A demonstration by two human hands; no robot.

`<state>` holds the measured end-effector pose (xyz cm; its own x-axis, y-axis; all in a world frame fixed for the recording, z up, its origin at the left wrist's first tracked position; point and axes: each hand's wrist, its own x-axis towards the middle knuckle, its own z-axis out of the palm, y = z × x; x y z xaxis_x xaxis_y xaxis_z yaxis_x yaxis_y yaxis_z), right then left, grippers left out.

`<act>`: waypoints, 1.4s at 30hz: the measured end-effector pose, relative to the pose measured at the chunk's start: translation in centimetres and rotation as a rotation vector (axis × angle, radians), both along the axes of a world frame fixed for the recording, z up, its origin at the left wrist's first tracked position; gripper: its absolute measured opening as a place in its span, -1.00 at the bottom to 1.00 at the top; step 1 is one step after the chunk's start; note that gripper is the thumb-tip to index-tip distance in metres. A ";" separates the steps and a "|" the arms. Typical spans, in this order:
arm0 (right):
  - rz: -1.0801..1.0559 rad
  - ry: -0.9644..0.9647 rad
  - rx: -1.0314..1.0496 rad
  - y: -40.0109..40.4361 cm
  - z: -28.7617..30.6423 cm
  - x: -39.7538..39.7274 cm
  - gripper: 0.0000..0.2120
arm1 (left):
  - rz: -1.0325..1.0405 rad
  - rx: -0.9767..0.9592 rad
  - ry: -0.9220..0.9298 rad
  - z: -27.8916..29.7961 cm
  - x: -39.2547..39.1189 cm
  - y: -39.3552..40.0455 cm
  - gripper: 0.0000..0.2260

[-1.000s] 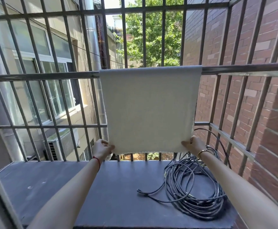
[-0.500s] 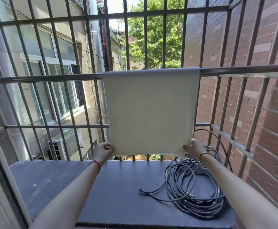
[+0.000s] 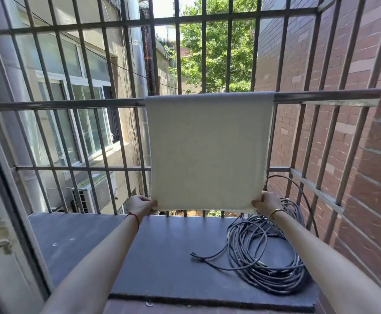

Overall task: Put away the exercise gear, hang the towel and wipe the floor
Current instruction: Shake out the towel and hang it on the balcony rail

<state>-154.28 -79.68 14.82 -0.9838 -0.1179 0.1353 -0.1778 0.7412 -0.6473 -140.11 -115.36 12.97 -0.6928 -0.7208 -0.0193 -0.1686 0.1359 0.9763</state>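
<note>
Beyond railing, both outstretched hands pinch towel corners.

Both arms extended forward and slightly up, roughly parallel, elbows nearly straight; left hand pinches the lower left corner of the towel, thumb on the near face, fingers curled behind; right hand pinches the lower right corner the same way, thumb toward the camera; hands level with each other, well apart; red string band on left wrist, thin gold bangle on right wrist; forearms bare.
</note>
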 end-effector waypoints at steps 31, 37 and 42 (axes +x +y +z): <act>0.275 0.343 0.029 0.7 1.6 11.0 -0.65 | -0.116 -0.754 0.057 1.6 10.3 4.2 -0.81; 0.368 0.352 0.111 1.6 -1.6 14.8 -0.60 | -0.125 -0.887 0.048 -0.2 16.8 6.9 -0.76; 0.431 0.318 0.135 2.9 -3.9 17.6 -0.54 | -0.050 -0.872 0.002 -1.8 23.2 10.3 -0.70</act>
